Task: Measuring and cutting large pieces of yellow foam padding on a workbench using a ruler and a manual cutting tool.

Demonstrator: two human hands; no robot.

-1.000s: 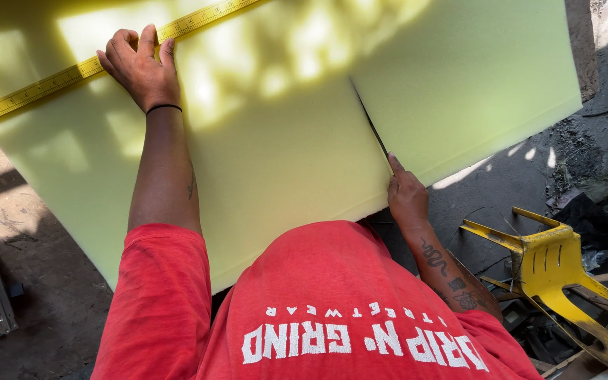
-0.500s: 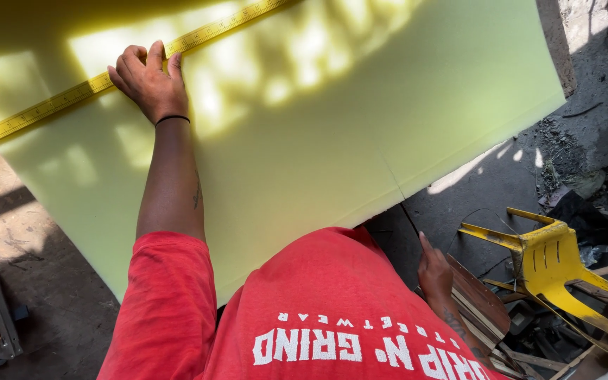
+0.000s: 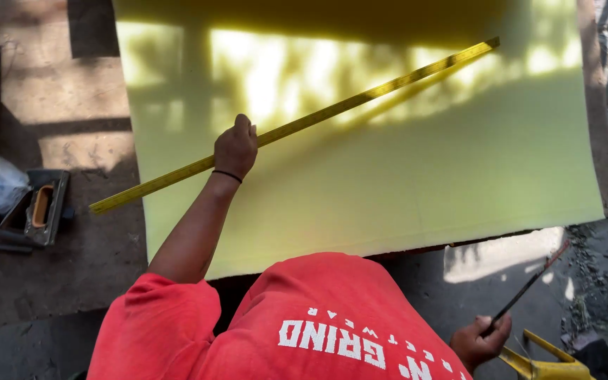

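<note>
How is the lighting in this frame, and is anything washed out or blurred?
Head view: dappled sunlight blows out patches on the upper sheet, with a dark shadow band along its top edge; the ruler throws a thin shadow; the left hand is sharp; the right hand and its thin blade sit in shade, slightly soft.

— The blade (image 3: 529, 285) is off the pale green sheet (image 3: 416, 176) now; the right hand (image 3: 483, 341) has dropped near, down beside the yellow chair (image 3: 540, 362).

— And the left hand (image 3: 236, 148) has closed into a fist on the yellow ruler (image 3: 297, 125), no longer spread flat. The sheet's whole width has come into view.
</note>
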